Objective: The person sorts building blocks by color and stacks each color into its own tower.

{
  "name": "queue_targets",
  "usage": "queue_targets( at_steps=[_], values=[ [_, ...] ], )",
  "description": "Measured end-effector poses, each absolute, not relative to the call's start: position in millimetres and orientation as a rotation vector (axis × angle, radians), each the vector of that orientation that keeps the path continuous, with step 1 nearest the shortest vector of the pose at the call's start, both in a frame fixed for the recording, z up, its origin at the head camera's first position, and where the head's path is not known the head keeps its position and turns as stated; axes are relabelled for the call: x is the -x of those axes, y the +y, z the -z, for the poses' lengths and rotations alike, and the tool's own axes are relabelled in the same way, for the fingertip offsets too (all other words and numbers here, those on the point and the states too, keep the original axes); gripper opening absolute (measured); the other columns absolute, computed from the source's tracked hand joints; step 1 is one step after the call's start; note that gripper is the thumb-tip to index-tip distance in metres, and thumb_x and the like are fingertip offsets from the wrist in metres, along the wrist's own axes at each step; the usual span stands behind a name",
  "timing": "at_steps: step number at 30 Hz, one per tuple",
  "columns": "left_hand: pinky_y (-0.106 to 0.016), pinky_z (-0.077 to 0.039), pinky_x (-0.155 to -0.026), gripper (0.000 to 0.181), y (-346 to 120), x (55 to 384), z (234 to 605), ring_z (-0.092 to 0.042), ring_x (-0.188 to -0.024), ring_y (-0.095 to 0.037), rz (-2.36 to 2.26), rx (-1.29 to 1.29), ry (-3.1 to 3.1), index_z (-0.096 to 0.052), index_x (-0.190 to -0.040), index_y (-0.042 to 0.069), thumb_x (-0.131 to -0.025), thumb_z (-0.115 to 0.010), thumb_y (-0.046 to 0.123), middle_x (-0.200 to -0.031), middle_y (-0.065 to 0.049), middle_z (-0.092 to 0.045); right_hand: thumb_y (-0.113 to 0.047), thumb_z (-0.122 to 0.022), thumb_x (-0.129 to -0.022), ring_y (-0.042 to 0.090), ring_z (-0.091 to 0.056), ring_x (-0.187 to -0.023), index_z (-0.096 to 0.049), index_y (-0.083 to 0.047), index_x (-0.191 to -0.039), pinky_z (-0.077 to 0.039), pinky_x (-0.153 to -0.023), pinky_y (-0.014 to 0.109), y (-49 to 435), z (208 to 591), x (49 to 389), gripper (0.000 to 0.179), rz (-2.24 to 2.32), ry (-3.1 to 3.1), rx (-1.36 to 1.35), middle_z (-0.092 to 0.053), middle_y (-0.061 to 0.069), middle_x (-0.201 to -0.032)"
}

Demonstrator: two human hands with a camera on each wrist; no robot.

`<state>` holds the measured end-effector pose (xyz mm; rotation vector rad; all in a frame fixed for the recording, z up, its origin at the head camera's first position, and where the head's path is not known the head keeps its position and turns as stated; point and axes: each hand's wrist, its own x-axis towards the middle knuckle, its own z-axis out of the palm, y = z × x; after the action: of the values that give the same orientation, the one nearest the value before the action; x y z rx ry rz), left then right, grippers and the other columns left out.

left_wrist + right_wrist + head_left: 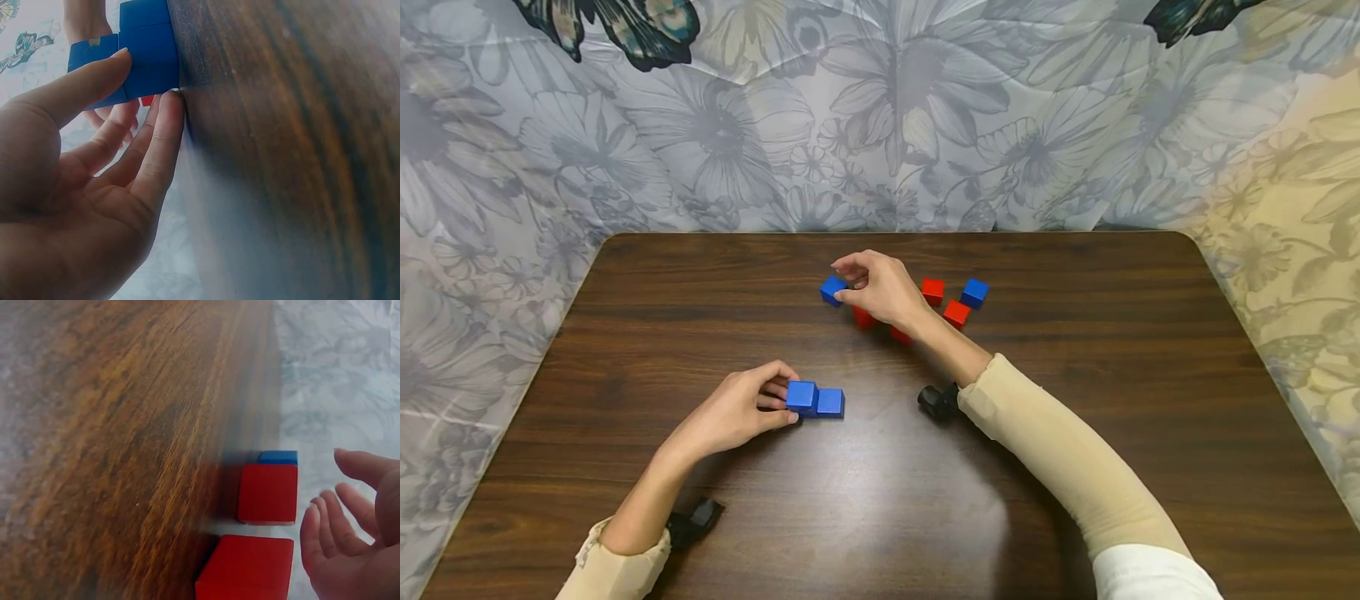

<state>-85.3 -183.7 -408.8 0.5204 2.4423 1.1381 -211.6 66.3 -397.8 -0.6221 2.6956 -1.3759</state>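
Head view: left hand [739, 412] holds plain blue blocks [802, 395].

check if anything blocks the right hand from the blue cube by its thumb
Nothing visible stands between the right hand and that blue cube; the nearest red cube sits partly under the hand, not between them.

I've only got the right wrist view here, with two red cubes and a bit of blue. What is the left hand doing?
Observer: The left hand holds a stack of two blue cubes, with a third blue cube next to the lower one.
Operator: Good. Apart from those and the blue one I can see, is there any other blue?
Observer: Yes, the head view shows one more: a loose blue cube at the right end of the group with the red cubes.
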Motion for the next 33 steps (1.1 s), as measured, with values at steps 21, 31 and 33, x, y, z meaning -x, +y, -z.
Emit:
queue_targets(
  at_steps=[21,31,33],
  values=[
    [-0.029,-0.058,-0.082,0.037,-185,86,409,-0.067,-0.1,-0.021,-1.154,-0.513,2.435,-0.062,-0.115,0.01,-0.083,-0.081,0.008,-0.108,-0.007,-0.067,-0.01,-0.079,-0.085,0.018,-0.063,-0.103,-0.067,-0.005,-0.125,-0.053,-0.09,0.026,51,397,223,0.042,1.078,2.71,0.512,-0.066,0.006,-0.116],
    [-0.029,-0.058,-0.082,0.037,-184,86,409,-0.067,-0.1,-0.021,-1.148,-0.501,2.437,-0.062,-0.115,0.01,-0.083,-0.081,0.008,-0.109,-0.008,-0.067,-0.013,-0.08,-0.085,0.018,-0.063,-0.102,-0.067,-0.005,-0.124,-0.054,-0.088,0.027,45,397,224,0.042,0.924,2.751,0.538,-0.066,0.008,-0.113],
    [-0.029,-0.058,-0.082,0.037,-184,86,409,-0.067,-0.1,-0.021,-1.151,-0.498,2.434,-0.062,-0.115,0.01,-0.083,-0.081,0.008,-0.109,-0.008,-0.067,-0.014,-0.08,-0.085,0.017,-0.063,-0.102,-0.068,-0.005,-0.123,-0.053,-0.088,0.027,44,397,224,0.041,0.901,2.759,0.538,-0.066,0.008,-0.111]
  ],
)
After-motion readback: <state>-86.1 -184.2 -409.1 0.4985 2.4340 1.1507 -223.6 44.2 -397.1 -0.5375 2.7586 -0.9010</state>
